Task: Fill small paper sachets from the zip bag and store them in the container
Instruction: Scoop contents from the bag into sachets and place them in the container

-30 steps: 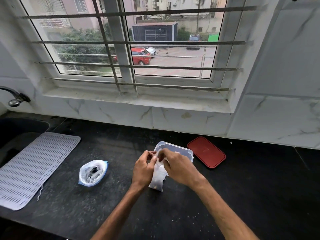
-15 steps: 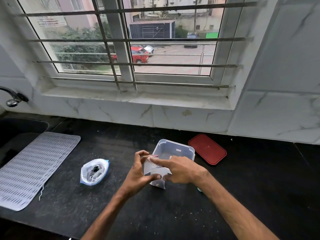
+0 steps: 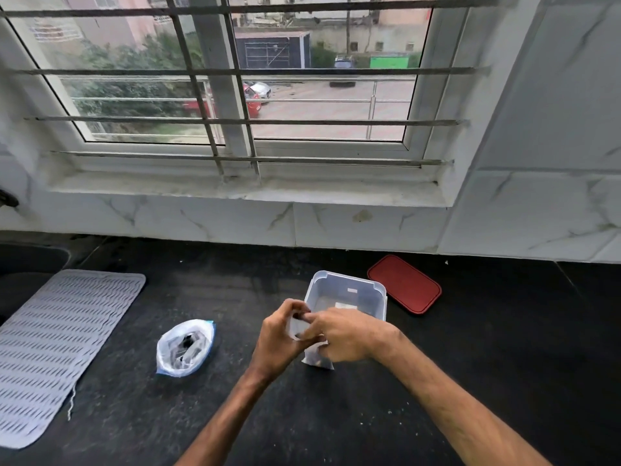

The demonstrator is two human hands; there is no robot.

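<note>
We judge the step as closing a filled sachet: the left hand [image 3: 279,341] and right hand [image 3: 346,341] both pinch the top of 1 paper sachet [image 3: 317,359], held upright low over the desk [image 3: 470,364] at 6 o'clock of the 1 open container [image 3: 331,290]. The next move calls for a short lift toward 12 o'clock and a release inside. We count 1 zip bag [image 3: 184,348] at 9 o'clock and 1 red lid [image 3: 403,284] at 2 o'clock.

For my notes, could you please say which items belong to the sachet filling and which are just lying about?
Job: paper sachet, held in left hand and right hand; zip bag; clear container; red lid.
Lying about: grey slotted mat.
</note>
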